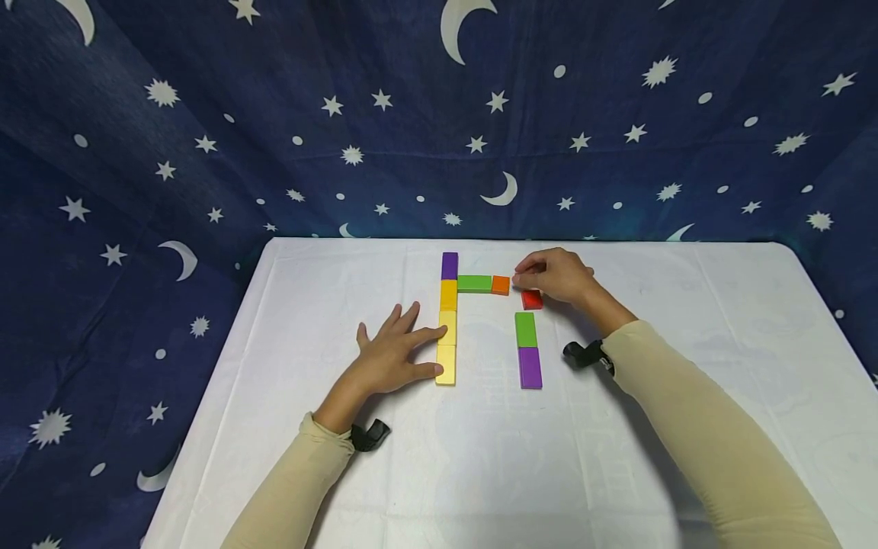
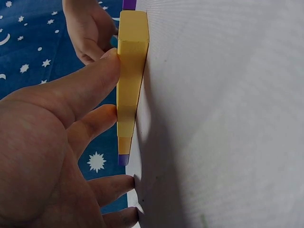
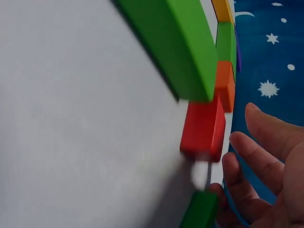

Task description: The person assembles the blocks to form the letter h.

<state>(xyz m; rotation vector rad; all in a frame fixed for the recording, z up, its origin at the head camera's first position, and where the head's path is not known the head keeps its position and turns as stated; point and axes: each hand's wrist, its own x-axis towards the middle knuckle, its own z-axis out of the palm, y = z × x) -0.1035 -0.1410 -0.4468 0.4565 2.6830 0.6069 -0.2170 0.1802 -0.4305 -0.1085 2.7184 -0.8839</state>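
Note:
My left hand (image 1: 394,354) rests beside a vertical row of blocks, its thumb and index fingertip touching the pale yellow blocks (image 1: 447,364). Above these are an amber block (image 1: 449,294) and a purple block (image 1: 449,265). My right hand (image 1: 559,276) hovers beside the red block (image 1: 531,300), fingers loosely bent, nothing pinched between thumb and index finger. In the right wrist view a dark green block (image 3: 199,211) lies near the little finger; contact is unclear. The head view hides it. An orange block (image 1: 501,285) sits left of the right fingertips, against a light green block (image 1: 475,284).
Below the red block, another light green block (image 1: 526,330) and a longer purple block (image 1: 530,368) stand end to end. A white cloth covers the table (image 1: 480,473). Behind it hangs a dark blue curtain (image 1: 411,122) with moons and stars.

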